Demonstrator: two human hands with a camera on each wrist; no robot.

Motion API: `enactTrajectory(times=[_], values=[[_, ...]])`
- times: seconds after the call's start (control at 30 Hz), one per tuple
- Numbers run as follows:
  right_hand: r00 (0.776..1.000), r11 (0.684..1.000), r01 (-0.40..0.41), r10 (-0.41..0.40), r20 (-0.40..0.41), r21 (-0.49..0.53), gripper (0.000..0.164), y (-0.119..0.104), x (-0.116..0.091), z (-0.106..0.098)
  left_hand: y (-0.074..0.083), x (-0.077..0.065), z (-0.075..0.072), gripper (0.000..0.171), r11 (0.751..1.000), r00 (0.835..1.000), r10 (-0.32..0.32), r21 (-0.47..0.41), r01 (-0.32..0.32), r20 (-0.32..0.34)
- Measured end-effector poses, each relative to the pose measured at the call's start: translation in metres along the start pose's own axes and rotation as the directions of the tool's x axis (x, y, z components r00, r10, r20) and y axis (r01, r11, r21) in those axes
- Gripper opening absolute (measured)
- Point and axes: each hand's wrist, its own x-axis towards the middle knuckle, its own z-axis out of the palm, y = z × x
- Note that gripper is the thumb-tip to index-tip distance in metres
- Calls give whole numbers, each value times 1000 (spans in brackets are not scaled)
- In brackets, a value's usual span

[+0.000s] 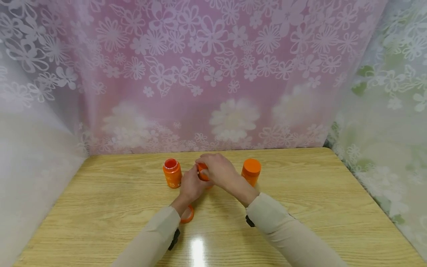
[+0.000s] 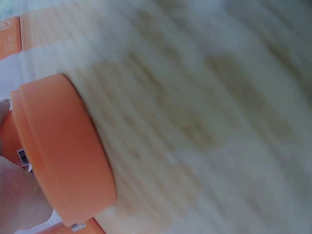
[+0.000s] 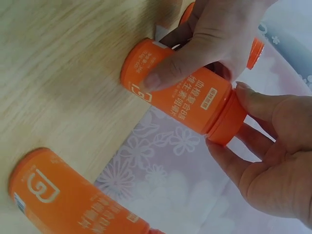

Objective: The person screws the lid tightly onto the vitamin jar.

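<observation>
My left hand (image 1: pixel 192 184) grips the body of an orange tablet bottle (image 3: pixel 197 100) with white lettering. The right hand (image 3: pixel 282 151) pinches its orange screw cap (image 3: pixel 228 121) between thumb and fingers; the cap sits on the bottle's neck. In the head view, the hands mostly hide this bottle. A bottle without a cap (image 1: pixel 172 177), its red mouth showing, stands left of the hands. A capped bottle (image 1: pixel 251 172) stands to their right. Below the left wrist lies a loose orange lid (image 1: pixel 188 215), large in the left wrist view.
The bottles stand on a light wood-grain table (image 1: pixel 300 200). A pink floral curtain (image 1: pixel 213 81) hangs behind its far edge. Pale floral sheets hang on the left (image 1: pixel 36 122) and right (image 1: pixel 390 122).
</observation>
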Motion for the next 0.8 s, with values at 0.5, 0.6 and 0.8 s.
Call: enactTrajectory(times=[0.5, 0.6, 0.8], values=[[993, 998, -29, 22, 117, 58, 45, 13, -2, 2, -3, -15, -8, 96, 987, 991, 127, -98, -131, -50], [992, 994, -12, -1, 124, 104, 51, 16, -3, -2, 6, -22, -23, 94, 988, 984, 137, -61, -144, -111], [995, 995, 31, -39, 90, 91, 57, 20, -5, -11, 19, -34, -60, 71, 962, 940, 268, 7, -273, -212]])
